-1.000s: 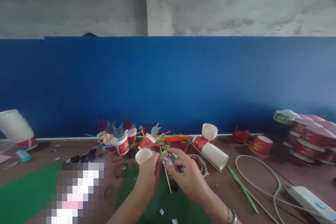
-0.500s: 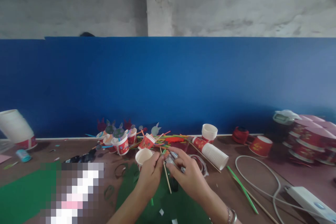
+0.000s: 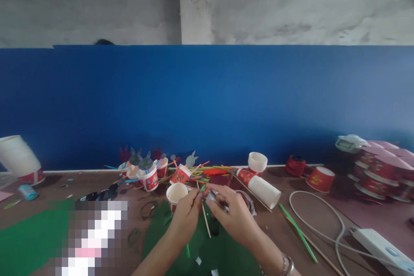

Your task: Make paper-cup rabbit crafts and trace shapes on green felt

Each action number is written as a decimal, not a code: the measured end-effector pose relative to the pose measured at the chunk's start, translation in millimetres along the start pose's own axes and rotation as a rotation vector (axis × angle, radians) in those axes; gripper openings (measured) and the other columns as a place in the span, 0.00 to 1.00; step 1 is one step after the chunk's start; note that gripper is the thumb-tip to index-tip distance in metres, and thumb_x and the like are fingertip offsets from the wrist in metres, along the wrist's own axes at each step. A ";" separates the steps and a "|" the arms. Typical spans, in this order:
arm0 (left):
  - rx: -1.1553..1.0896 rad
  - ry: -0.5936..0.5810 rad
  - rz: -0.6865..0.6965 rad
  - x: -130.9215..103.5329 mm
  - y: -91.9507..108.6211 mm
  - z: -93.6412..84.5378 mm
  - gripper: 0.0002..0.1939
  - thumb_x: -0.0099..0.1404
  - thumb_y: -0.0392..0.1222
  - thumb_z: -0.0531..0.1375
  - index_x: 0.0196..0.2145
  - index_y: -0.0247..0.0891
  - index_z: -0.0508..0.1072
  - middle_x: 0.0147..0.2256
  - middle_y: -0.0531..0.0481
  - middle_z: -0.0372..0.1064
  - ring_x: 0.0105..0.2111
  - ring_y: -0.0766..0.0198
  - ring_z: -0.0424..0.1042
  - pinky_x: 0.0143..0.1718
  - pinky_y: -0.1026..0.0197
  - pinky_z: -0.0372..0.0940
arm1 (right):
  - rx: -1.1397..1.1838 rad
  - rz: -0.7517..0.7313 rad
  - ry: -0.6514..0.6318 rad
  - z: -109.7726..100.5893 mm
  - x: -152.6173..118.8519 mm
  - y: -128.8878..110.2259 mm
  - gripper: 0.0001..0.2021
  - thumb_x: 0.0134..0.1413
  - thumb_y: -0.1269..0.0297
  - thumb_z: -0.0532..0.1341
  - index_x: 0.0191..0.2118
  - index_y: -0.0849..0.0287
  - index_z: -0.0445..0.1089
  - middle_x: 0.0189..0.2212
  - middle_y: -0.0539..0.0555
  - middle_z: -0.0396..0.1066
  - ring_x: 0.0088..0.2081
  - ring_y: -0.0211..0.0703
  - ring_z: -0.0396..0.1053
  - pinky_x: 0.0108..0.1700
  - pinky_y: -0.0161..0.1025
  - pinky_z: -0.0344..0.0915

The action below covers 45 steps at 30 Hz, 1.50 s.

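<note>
My left hand [image 3: 186,213] is closed, thumb and fingers pinching a green straw [image 3: 202,188]. A green end shows below that hand, though most of the length is hidden. Facing it, my right hand [image 3: 231,207] curls around something clear and shiny [image 3: 212,196] that I cannot make out. Its fingertips meet the left ones at the straw's tip. Between the hands a thin wooden stick [image 3: 206,220] lies over a dark green sheet [image 3: 197,263]. Just behind my left hand stands a white-lined paper cup [image 3: 177,192].
At the back left stand several red cups with animal cutouts [image 3: 148,177]. Loose straws [image 3: 213,171] and a tipped cup stack [image 3: 263,189] lie behind my hands. To the right are a white power strip [image 3: 381,250], its cable [image 3: 339,220] and stacked red cups [image 3: 384,170].
My right fingertips have shifted slightly at the straw's tip, and the orange bit seen there before is less visible. Both hands stay in nearly the same place.
</note>
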<state>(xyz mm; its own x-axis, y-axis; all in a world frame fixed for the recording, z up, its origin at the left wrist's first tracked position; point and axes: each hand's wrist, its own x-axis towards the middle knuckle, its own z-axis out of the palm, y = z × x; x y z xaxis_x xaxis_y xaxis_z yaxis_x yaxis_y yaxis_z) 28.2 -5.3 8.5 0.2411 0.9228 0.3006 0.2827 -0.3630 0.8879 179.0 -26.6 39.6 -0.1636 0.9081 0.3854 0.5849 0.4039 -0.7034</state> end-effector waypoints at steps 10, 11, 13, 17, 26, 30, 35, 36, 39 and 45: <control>0.050 0.036 -0.007 0.3 -0.7 -2.3 0.16 0.67 0.50 0.47 0.29 0.38 0.64 0.25 0.55 0.58 0.28 0.65 0.56 0.30 0.63 0.52 | -0.038 0.002 0.005 -4.6 -2.2 -2.5 0.20 0.51 0.61 0.59 0.52 0.56 0.66 0.26 0.51 0.71 0.38 0.47 0.68 0.45 0.43 0.62; 0.036 0.038 -0.012 0.2 -0.7 -2.0 0.16 0.67 0.49 0.47 0.28 0.38 0.63 0.25 0.55 0.57 0.27 0.65 0.56 0.29 0.64 0.52 | -0.043 0.004 0.006 -4.3 -2.1 -2.0 0.20 0.51 0.61 0.59 0.52 0.56 0.66 0.26 0.51 0.71 0.38 0.48 0.68 0.46 0.44 0.61; -0.007 0.032 -0.029 0.4 -1.8 -1.1 0.16 0.67 0.49 0.47 0.27 0.38 0.62 0.23 0.56 0.53 0.25 0.67 0.53 0.27 0.64 0.50 | -0.045 0.013 0.007 -3.4 -1.5 -0.4 0.20 0.51 0.60 0.59 0.52 0.56 0.66 0.27 0.51 0.72 0.38 0.48 0.68 0.46 0.44 0.61; -0.146 -0.004 -0.066 3.1 -7.9 1.2 0.16 0.65 0.51 0.49 0.26 0.38 0.61 0.21 0.59 0.48 0.22 0.69 0.50 0.23 0.65 0.48 | -0.064 -0.003 0.003 -1.1 0.2 3.6 0.19 0.52 0.61 0.58 0.51 0.54 0.68 0.27 0.51 0.72 0.38 0.47 0.68 0.50 0.48 0.60; -0.261 -0.042 -0.102 5.7 -10.4 4.8 0.17 0.63 0.55 0.51 0.29 0.37 0.63 0.21 0.60 0.48 0.20 0.71 0.47 0.20 0.67 0.46 | -0.067 0.007 -0.009 1.2 1.0 5.0 0.19 0.54 0.59 0.57 0.52 0.55 0.69 0.23 0.50 0.68 0.35 0.45 0.68 0.52 0.48 0.58; -0.200 -0.019 -0.089 5.2 -8.8 2.8 0.17 0.64 0.54 0.50 0.28 0.37 0.63 0.22 0.59 0.48 0.21 0.70 0.49 0.22 0.66 0.47 | -0.050 0.004 -0.024 -0.3 1.3 4.8 0.19 0.54 0.60 0.58 0.51 0.54 0.69 0.24 0.50 0.69 0.35 0.45 0.68 0.54 0.50 0.56; -0.042 0.026 -0.048 4.8 -7.5 -1.2 0.17 0.65 0.52 0.48 0.26 0.38 0.62 0.21 0.58 0.51 0.22 0.68 0.51 0.24 0.65 0.49 | -0.070 -0.014 -0.017 -1.0 0.5 6.2 0.21 0.52 0.60 0.59 0.53 0.56 0.67 0.25 0.50 0.72 0.39 0.48 0.68 0.56 0.53 0.54; -0.019 0.028 -0.043 4.5 -7.0 -1.7 0.17 0.65 0.52 0.48 0.26 0.38 0.63 0.21 0.58 0.52 0.22 0.67 0.52 0.24 0.65 0.50 | -0.078 -0.020 -0.012 -0.8 -0.3 5.8 0.22 0.52 0.59 0.59 0.54 0.56 0.66 0.26 0.51 0.72 0.39 0.48 0.68 0.55 0.52 0.55; 0.035 0.029 -0.030 3.7 -5.2 -2.8 0.17 0.66 0.52 0.48 0.27 0.38 0.64 0.22 0.57 0.55 0.23 0.67 0.54 0.26 0.64 0.51 | -0.098 -0.031 -0.003 -0.3 -2.7 3.7 0.21 0.52 0.59 0.59 0.53 0.54 0.66 0.29 0.52 0.72 0.37 0.48 0.68 0.52 0.51 0.58; 0.021 0.030 -0.020 3.5 -5.0 -4.1 0.15 0.66 0.49 0.48 0.28 0.38 0.65 0.24 0.56 0.58 0.25 0.66 0.55 0.27 0.65 0.51 | -0.109 -0.027 -0.002 0.6 -1.5 5.2 0.21 0.52 0.59 0.59 0.52 0.55 0.66 0.27 0.51 0.72 0.38 0.48 0.69 0.51 0.50 0.59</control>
<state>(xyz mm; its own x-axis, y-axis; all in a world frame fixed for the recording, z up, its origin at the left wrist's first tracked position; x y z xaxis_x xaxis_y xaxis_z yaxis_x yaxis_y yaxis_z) 23.8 0.3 6.6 0.2070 0.9332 0.2937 0.3071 -0.3470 0.8862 181.8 -25.7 35.0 -0.1822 0.8972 0.4023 0.6628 0.4143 -0.6237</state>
